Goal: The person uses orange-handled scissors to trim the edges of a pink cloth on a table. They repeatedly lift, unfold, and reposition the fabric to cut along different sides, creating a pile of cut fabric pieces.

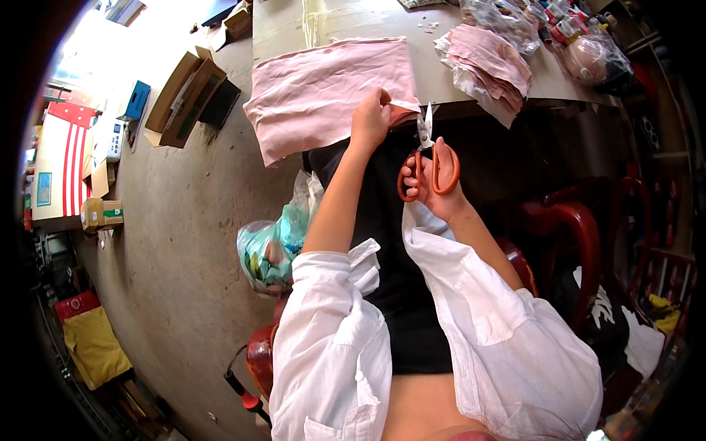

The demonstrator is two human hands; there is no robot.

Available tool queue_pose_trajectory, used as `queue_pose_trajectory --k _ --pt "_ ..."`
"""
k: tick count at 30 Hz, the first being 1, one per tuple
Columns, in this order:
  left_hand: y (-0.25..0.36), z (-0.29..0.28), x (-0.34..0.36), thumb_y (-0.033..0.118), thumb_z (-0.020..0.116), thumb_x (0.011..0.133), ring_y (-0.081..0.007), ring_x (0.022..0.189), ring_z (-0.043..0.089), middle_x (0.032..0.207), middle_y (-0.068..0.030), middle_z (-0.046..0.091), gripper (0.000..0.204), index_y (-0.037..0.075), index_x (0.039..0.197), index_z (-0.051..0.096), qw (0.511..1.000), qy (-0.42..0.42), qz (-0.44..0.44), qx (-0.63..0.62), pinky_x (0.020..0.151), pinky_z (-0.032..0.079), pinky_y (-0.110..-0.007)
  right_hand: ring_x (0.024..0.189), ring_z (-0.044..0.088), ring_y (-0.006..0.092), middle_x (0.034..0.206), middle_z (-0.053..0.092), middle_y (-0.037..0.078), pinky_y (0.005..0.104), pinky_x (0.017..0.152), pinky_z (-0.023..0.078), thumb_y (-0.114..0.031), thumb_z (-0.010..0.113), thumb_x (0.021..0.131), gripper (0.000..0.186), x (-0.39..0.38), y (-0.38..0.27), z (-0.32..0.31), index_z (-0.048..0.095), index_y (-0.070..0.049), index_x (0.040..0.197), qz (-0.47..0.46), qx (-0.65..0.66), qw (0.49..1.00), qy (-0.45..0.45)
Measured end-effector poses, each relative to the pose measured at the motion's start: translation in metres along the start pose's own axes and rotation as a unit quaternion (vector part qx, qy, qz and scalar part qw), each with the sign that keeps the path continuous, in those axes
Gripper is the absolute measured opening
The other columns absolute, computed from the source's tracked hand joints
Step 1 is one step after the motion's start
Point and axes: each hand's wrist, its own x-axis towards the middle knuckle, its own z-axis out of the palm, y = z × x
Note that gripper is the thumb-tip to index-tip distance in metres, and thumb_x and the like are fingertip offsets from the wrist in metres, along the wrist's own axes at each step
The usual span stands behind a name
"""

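Observation:
A pink cloth (323,95) lies spread over the near edge of the table, with part of it hanging toward my lap. My left hand (373,117) pinches the cloth near its lower right corner, where a darker reddish piece (401,115) shows beside the fingers. Just right of that corner, my right hand (435,180) grips a pair of scissors (446,175) with orange-red handles. Their metal blades are spread apart and point away from me, close to the cloth's edge. Whether the blades touch the cloth I cannot tell.
A stack of folded pink cloth (491,62) on white plastic overhangs the table (434,37) edge at right. Beyond it are clear bags (507,22) and thread spools (568,29). A plastic bag (272,250) hangs left of my legs; dark red wooden chairs (566,220) stand at right.

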Motion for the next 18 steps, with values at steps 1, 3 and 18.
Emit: queue_pose_trajectory --k 1,3,18 --pt "-0.001 -0.001 0.001 0.007 0.060 0.077 -0.0324 0.080 0.060 0.081 -0.0147 0.063 0.011 0.005 0.086 0.065 1.000 -0.001 -0.007 -0.024 0.072 0.047 -0.040 0.066 0.049 0.0148 0.083 0.053 0.006 0.0261 0.057 0.044 -0.074 0.039 0.083 0.069 0.001 0.000 -0.001 0.052 -0.006 0.093 0.004 0.003 1.000 -0.003" --pt "-0.005 -0.007 0.004 0.006 0.060 0.075 -0.0316 0.080 0.059 0.081 -0.0132 0.063 0.011 0.006 0.084 0.067 0.998 -0.031 0.051 0.014 0.072 0.047 -0.039 0.066 0.049 0.0147 0.083 0.053 0.006 0.0260 0.057 0.044 -0.074 0.039 0.083 0.069 0.000 0.000 0.001 0.052 -0.006 0.093 0.005 0.001 1.000 0.003" --pt "0.010 -0.013 -0.001 0.016 0.067 0.074 -0.0285 0.083 0.058 0.080 -0.0067 0.065 0.008 0.009 0.077 0.068 0.985 -0.020 0.142 0.091 0.077 0.044 -0.039 0.066 0.048 0.0157 0.083 0.051 0.007 0.0282 0.060 0.045 -0.074 0.037 0.084 0.069 -0.014 0.006 0.017 0.050 -0.006 0.091 0.010 -0.014 0.999 0.039"
